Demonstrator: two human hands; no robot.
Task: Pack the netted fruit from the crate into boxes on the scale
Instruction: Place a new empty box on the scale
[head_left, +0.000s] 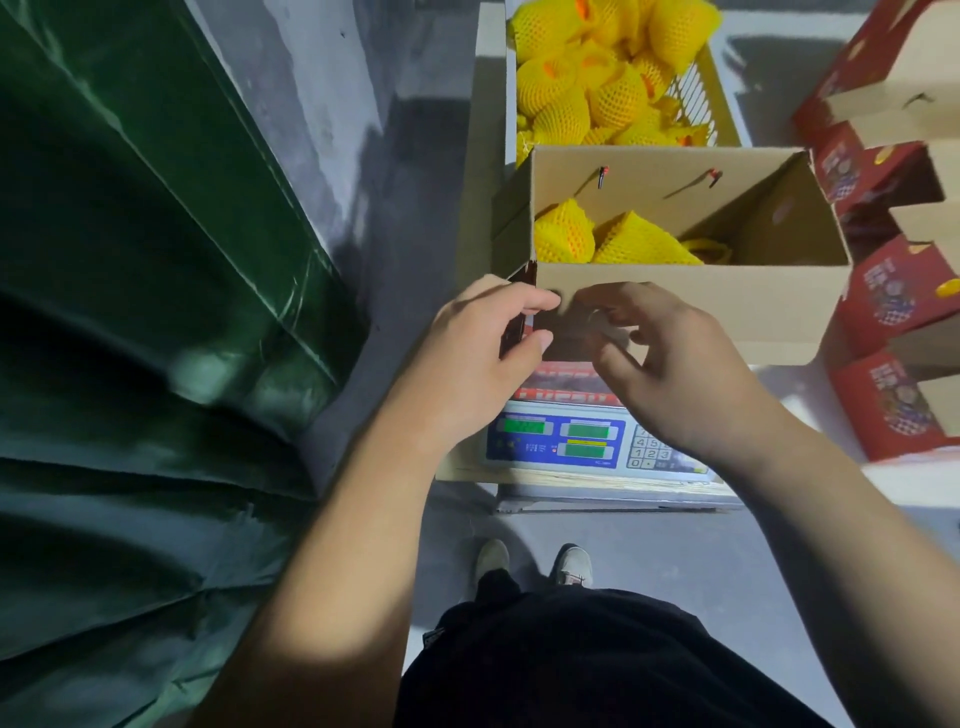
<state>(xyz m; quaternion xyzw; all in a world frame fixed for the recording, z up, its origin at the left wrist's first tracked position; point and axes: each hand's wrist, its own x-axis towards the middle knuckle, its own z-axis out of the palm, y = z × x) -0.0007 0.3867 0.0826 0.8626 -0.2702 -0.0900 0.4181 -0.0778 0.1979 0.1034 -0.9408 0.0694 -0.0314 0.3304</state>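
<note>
The netted fruit (563, 236) lies in the bottom of the open box (691, 288), just beyond the fingers, and more of it fills the white crate (698, 88) farther past them. The box sits on the scale (566, 441), whose display panel shows below the wrists. The left hand (475, 358) pinches the box's near left corner, fingers (540, 300) clamped on the cardboard edge. The right hand (675, 364) touches the near wall just beside it, fingers curled and loosely apart; whether it grips anything I cannot tell. Red boxes (883, 296) stand right of the fingers, green sheeting (156, 260) to their left.
</note>
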